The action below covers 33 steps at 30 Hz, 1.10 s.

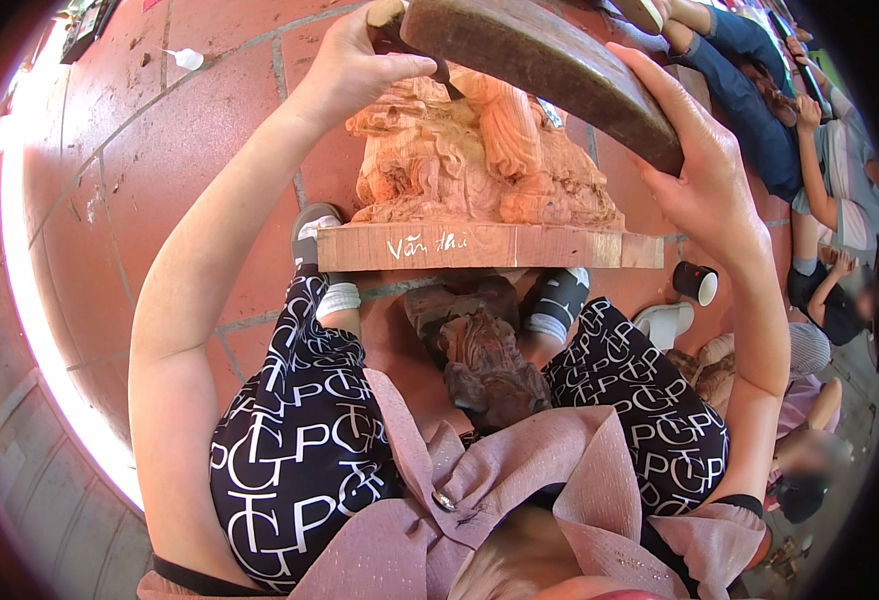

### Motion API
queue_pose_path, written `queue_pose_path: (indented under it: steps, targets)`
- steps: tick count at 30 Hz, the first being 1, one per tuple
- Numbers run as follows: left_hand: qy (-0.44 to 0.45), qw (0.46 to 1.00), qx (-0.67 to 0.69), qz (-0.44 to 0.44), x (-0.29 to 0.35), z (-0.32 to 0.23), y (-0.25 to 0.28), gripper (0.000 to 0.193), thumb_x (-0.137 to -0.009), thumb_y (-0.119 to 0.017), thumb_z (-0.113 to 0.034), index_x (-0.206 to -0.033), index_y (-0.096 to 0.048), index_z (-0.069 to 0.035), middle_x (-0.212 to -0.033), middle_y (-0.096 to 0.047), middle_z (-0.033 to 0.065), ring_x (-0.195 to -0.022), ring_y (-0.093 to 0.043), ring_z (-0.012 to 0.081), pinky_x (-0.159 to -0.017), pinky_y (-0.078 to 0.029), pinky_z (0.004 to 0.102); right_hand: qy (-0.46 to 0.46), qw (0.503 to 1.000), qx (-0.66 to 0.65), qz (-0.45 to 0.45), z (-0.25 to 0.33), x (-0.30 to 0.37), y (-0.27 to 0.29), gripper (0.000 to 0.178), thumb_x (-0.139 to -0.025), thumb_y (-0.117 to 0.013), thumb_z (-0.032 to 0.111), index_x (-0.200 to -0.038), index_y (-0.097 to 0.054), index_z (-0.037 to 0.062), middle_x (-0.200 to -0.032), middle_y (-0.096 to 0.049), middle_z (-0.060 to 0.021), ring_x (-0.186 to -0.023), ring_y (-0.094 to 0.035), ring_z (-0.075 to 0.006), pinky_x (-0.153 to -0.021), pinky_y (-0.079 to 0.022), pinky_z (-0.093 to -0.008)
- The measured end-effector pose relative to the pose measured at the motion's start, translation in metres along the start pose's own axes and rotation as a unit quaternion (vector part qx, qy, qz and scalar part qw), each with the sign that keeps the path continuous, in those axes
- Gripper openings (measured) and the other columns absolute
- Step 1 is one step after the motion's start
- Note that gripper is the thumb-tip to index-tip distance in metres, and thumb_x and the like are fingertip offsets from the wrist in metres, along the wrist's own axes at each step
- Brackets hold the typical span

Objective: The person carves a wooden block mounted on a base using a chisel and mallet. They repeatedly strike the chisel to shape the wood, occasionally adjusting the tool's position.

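A pale orange wood carving (480, 160) with layered, rock-like relief and folds stands before me on a flat wooden base (490, 246) with handwriting on its front. Above it, my right hand (695, 150) grips one end of a thick dark wooden mallet (550, 60), which slants across the carving's top. My left hand (360, 60) is closed around the wooden handle of a chisel (388, 18). The chisel's dark shaft runs down toward the carving; the mallet partly covers it, and its tip is hard to make out. The mallet's far end overlaps the chisel handle, and contact cannot be told.
Between my legs lies a dark carved wooden figure (485, 360). A black cup (695, 283) lies right of the base, near a white slipper (666, 322). A small white bottle (188, 59) rests on red floor tiles (190, 140). Several people sit at the right.
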<state>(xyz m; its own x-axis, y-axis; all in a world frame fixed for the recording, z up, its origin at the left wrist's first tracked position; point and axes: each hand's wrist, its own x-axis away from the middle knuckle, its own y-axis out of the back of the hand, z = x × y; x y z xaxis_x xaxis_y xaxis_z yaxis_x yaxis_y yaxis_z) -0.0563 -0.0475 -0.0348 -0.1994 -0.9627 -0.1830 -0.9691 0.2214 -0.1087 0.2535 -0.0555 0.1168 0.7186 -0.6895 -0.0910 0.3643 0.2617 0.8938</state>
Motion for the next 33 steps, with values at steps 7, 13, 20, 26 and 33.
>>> queue_pose_path:
  steps: [7, 13, 20, 26, 33]
  targets:
    - [-0.015, 1.000, -0.020, 0.013, -0.003, -0.004, -0.004, 0.060, -0.075, -0.087, -0.006, -0.128, -0.058, -0.002, -0.122, -0.067, 0.0041, -0.111, -0.061, 0.0131, -0.100, -0.049, 0.0322, 0.004, 1.000, 0.005, -0.005, 0.001, 0.000, -0.001, 0.073, -0.079, -0.065, -0.010, -0.147, -0.048, 0.0117, -0.135, -0.061, -0.0142, -0.122, -0.061, -0.0272, -0.103, -0.045, -0.0326]
    - [-0.028, 0.999, -0.043, 0.010, -0.026, -0.014, -0.021, 0.051, -0.077, -0.079, 0.002, -0.124, -0.059, -0.001, -0.115, -0.067, 0.0045, -0.106, -0.062, 0.0140, -0.093, -0.051, 0.0327, -0.002, 0.999, 0.028, -0.028, -0.004, -0.011, 0.004, 0.074, -0.079, -0.067, -0.008, -0.147, -0.047, 0.0139, -0.130, -0.064, -0.0143, -0.118, -0.064, -0.0266, -0.100, -0.046, -0.0324]
    - [0.027, 0.990, -0.108, 0.087, -0.047, 0.001, -0.001, 0.038, -0.076, -0.074, 0.009, -0.110, -0.061, -0.003, -0.097, -0.063, 0.0007, -0.092, -0.060, 0.0125, -0.083, -0.051, 0.0310, 0.045, 0.992, 0.010, -0.121, -0.029, -0.047, 0.009, 0.075, -0.079, -0.065, 0.000, -0.150, -0.039, 0.0057, -0.141, -0.055, -0.0236, -0.131, -0.055, -0.0297, -0.109, -0.042, -0.0358]
    - [0.067, 0.993, -0.081, 0.059, -0.051, 0.005, -0.004, 0.044, -0.075, -0.075, 0.009, -0.114, -0.060, -0.003, -0.099, -0.064, 0.0018, -0.092, -0.062, 0.0135, -0.085, -0.052, 0.0311, -0.029, 0.976, 0.215, -0.013, -0.001, -0.060, 0.019, 0.080, -0.077, -0.062, -0.002, -0.152, -0.038, 0.0116, -0.141, -0.053, -0.0256, -0.131, -0.054, -0.0352, -0.107, -0.043, -0.0383]
    - [0.044, 0.995, -0.057, 0.065, -0.047, 0.007, -0.012, 0.055, -0.075, -0.075, 0.011, -0.125, -0.057, -0.002, -0.107, -0.063, 0.0022, -0.097, -0.060, 0.0132, -0.086, -0.053, 0.0311, -0.055, 0.990, 0.127, -0.039, -0.014, -0.058, 0.016, 0.084, -0.073, -0.060, -0.004, -0.152, -0.038, 0.0135, -0.134, -0.057, -0.0285, -0.123, -0.057, -0.0419, -0.102, -0.048, -0.0383]
